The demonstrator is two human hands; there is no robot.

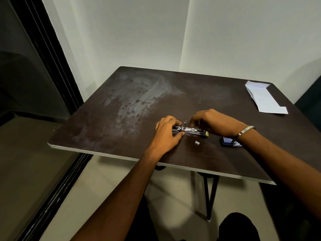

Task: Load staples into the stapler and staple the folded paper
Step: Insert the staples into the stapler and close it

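Head view: the opened stapler (190, 131) lies at frame centre on the dark table (121, 110); the left hand (167, 134) grips its left end, the right hand (214, 121) pinches at its open magazine. Loose staples (197, 143) lie just below; a staple box (230, 141) sits under the right wrist; the folded paper (264, 98) rests at upper right.
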